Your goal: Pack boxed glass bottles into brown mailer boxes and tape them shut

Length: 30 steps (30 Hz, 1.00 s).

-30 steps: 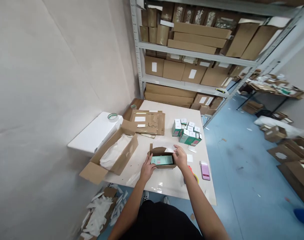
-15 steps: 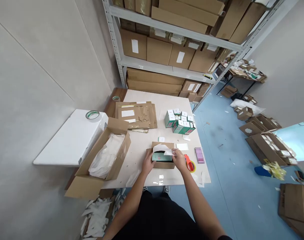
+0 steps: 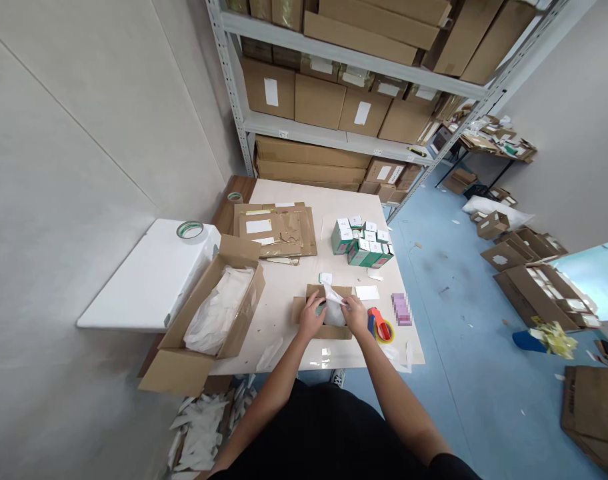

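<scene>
A small open cardboard box (image 3: 300, 311) sits near the front edge of the white table (image 3: 294, 280). Both my hands are over it. My left hand (image 3: 311, 319) and my right hand (image 3: 355, 313) pinch a piece of white packing paper (image 3: 333, 305) and press it down into the box. The paper covers most of the green item that lies inside; only a green sliver shows by my left fingers. A small white-and-green label (image 3: 325, 278) lies just behind the box.
A red tape dispenser (image 3: 381, 325) and a pink item (image 3: 401, 309) lie right of the box. Several green-and-white cartons (image 3: 361, 243) stand further back, flattened cardboard (image 3: 277, 230) left of them. A big open carton with white paper (image 3: 219, 307) is at the left. Shelves of boxes (image 3: 344, 100) rise behind.
The white paper, held above the green item half a second ago, now lies down over it inside the box. My left hand has moved from the box's side onto the paper.
</scene>
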Motion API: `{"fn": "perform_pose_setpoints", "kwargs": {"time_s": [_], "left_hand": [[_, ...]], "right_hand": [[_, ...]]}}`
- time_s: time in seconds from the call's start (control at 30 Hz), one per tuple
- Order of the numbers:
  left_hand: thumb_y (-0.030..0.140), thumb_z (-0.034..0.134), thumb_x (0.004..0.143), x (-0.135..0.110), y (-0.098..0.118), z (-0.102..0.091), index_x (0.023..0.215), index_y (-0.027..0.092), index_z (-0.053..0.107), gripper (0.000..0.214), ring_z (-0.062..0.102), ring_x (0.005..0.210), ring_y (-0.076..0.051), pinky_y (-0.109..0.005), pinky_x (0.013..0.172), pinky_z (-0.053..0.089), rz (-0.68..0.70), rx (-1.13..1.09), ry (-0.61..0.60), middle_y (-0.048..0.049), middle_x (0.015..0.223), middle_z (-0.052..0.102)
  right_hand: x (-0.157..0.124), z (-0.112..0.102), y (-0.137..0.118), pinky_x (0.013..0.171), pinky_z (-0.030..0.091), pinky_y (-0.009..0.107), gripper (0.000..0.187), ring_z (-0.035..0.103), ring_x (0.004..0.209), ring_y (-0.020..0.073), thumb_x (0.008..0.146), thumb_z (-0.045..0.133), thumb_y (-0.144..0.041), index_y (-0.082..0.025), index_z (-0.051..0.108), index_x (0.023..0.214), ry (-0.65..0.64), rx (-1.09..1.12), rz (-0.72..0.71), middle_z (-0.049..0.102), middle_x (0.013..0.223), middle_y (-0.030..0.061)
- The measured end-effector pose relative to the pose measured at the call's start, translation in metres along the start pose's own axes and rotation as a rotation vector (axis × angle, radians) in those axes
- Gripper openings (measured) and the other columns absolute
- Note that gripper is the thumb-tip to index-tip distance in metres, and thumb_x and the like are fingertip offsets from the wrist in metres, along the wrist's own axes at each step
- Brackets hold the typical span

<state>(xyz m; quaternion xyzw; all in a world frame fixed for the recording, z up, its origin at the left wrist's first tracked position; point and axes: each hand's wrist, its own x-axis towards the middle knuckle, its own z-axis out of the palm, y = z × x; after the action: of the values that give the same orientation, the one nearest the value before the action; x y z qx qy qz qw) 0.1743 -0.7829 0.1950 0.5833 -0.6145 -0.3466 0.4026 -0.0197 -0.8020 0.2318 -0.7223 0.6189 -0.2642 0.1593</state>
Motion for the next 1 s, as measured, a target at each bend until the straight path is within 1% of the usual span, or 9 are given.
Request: {"fn": "perform_pose_setpoints", "kwargs": {"time_s": [0.1,0.2,0.37,0.5,0.63,0.73,0.83,0.9,1.0], "left_hand": [[0.019,0.059,0.090,-0.005,-0.004,0.005,0.156,0.026,0.045,0.068,0.058,0.137,-0.024,-0.040,0.108,0.054,-0.033,0.008,-0.054,-0.0094,0.158,0.052],[0.013,0.056,0.087,-0.003,-0.008,0.005,0.164,0.024,0.031,0.082,0.044,0.150,-0.024,-0.042,0.118,0.046,0.007,0.116,-0.065,-0.0095,0.169,0.036],[0.017,0.052,0.091,-0.002,-0.023,0.017,0.150,0.023,0.055,0.060,0.041,0.152,-0.027,-0.044,0.121,0.041,-0.004,0.336,-0.375,-0.0083,0.166,0.042],[0.025,0.048,0.095,-0.003,-0.039,0.037,0.144,0.024,0.062,0.051,0.042,0.151,-0.031,-0.050,0.115,0.045,-0.095,0.466,-0.556,-0.0109,0.164,0.043],[0.031,0.050,0.092,0.010,-0.045,0.050,0.124,0.027,0.074,0.040,0.050,0.143,-0.033,-0.052,0.112,0.045,-0.103,0.527,-0.589,-0.0115,0.152,0.059],[0.033,0.054,0.089,0.020,-0.043,0.053,0.106,0.025,0.080,0.031,0.056,0.133,-0.035,-0.051,0.109,0.045,-0.074,0.541,-0.566,-0.0146,0.134,0.069],[0.030,0.061,0.086,0.020,-0.038,0.051,0.103,0.022,0.081,0.027,0.058,0.125,-0.035,-0.049,0.107,0.046,-0.057,0.558,-0.517,-0.0173,0.121,0.070],[0.028,0.065,0.085,0.017,-0.033,0.048,0.111,0.022,0.079,0.031,0.057,0.123,-0.034,-0.048,0.106,0.047,-0.051,0.562,-0.486,-0.0165,0.122,0.067],[0.027,0.066,0.087,0.013,-0.027,0.041,0.124,0.024,0.074,0.038,0.055,0.124,-0.033,-0.046,0.106,0.047,-0.022,0.548,-0.428,-0.0147,0.130,0.063]], "right_hand": [[0.005,0.020,0.005,0.082,0.051,0.030,0.019,0.066,0.095,0.0228,0.088,0.056,-0.014,-0.023,0.072,0.096,-0.113,-0.063,-0.009,0.072,0.099,0.0066],[0.005,0.038,0.012,0.082,0.050,0.028,0.023,0.068,0.101,0.0229,0.088,0.057,-0.011,-0.022,0.074,0.098,-0.248,-0.138,0.030,0.074,0.104,0.0082],[-0.005,0.057,0.024,0.081,0.052,0.028,0.026,0.073,0.089,0.0231,0.086,0.059,-0.008,-0.021,0.079,0.096,-0.532,-0.154,0.082,0.079,0.096,0.0092],[-0.014,0.055,0.029,0.088,0.054,0.030,0.030,0.074,0.095,0.0237,0.086,0.056,-0.009,-0.021,0.079,0.102,-0.550,-0.132,0.074,0.081,0.100,0.0093],[-0.023,0.038,0.033,0.107,0.049,0.038,0.039,0.065,0.124,0.0274,0.087,0.052,-0.010,-0.017,0.076,0.117,-0.386,-0.088,0.070,0.073,0.129,0.0152],[-0.035,0.021,0.042,0.117,0.042,0.047,0.044,0.054,0.137,0.0313,0.089,0.050,-0.016,-0.016,0.070,0.128,-0.100,-0.056,0.072,0.065,0.142,0.0155],[-0.052,0.009,0.058,0.118,0.039,0.057,0.053,0.047,0.143,0.0356,0.092,0.050,-0.027,-0.017,0.058,0.143,0.145,-0.049,0.219,0.057,0.150,0.0174],[-0.063,0.007,0.068,0.116,0.042,0.058,0.059,0.048,0.143,0.0379,0.092,0.051,-0.035,-0.015,0.053,0.147,0.183,-0.009,0.341,0.056,0.150,0.0210],[-0.075,0.011,0.077,0.111,0.047,0.056,0.065,0.053,0.139,0.0396,0.090,0.055,-0.043,-0.012,0.052,0.147,0.110,0.097,0.404,0.058,0.147,0.0235]]}}
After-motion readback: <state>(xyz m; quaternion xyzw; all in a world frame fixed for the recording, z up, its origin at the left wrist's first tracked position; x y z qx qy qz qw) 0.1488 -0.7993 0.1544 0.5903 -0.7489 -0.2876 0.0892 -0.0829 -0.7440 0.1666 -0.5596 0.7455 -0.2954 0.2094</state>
